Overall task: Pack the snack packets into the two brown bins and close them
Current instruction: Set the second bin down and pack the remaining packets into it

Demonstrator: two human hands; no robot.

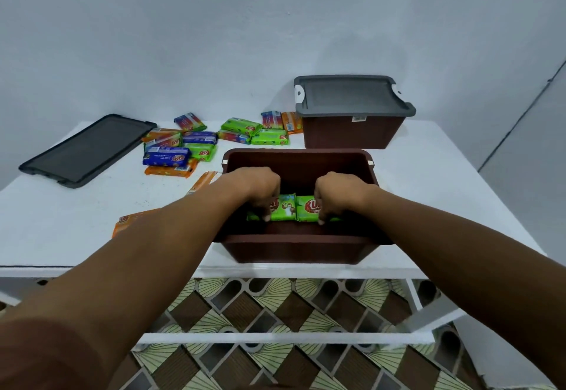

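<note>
An open brown bin (pixel 294 248) stands at the table's near edge. Inside it lie two green snack packets side by side. My left hand (pixel 260 189) reaches into the bin and grips the left green packet (pixel 286 210). My right hand (pixel 337 192) grips the right green packet (pixel 306 210). A second brown bin (pixel 352 130) stands at the back right with its grey lid (pixel 349 95) on. Several loose packets, green (pixel 240 126), blue (pixel 167 157) and orange (pixel 167 171), lie scattered behind and left of the open bin.
A loose grey lid (pixel 88 149) lies flat at the table's back left. Two orange packets (pixel 128 221) lie near my left forearm. The white table (pixel 428 190) ends just in front of the open bin, with patterned floor below. A wall rises behind.
</note>
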